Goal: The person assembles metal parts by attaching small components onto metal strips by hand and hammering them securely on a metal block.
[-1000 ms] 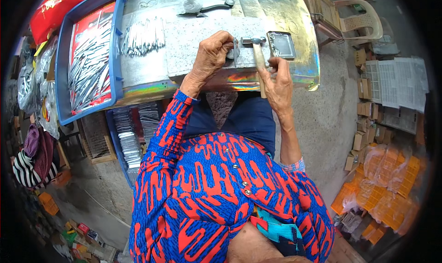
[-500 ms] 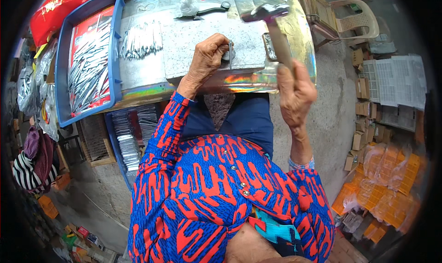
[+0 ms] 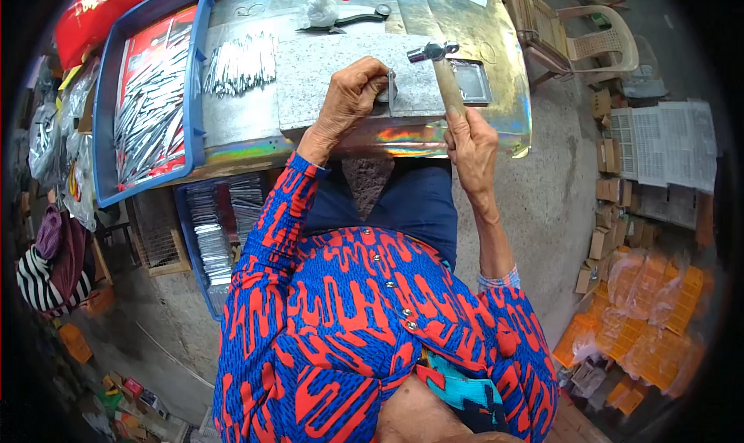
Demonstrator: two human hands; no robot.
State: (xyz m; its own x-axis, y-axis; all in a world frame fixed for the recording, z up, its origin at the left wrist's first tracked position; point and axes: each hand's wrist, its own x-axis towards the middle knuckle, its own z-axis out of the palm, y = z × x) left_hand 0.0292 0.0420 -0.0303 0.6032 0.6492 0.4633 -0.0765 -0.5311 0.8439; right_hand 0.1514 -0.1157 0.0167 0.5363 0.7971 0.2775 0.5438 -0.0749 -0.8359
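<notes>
A small metal piece is pinched upright in the closed left hand against the grey slab on the counter. A hammer is gripped by the closed right hand, its wooden handle running away from the body, its head raised just right of the piece. The left hand is nearer the piece. A flat metal tray lies beyond the handle; loose metal strips and a blue crate are noted to the left. Nothing is seen between head and piece.
</notes>
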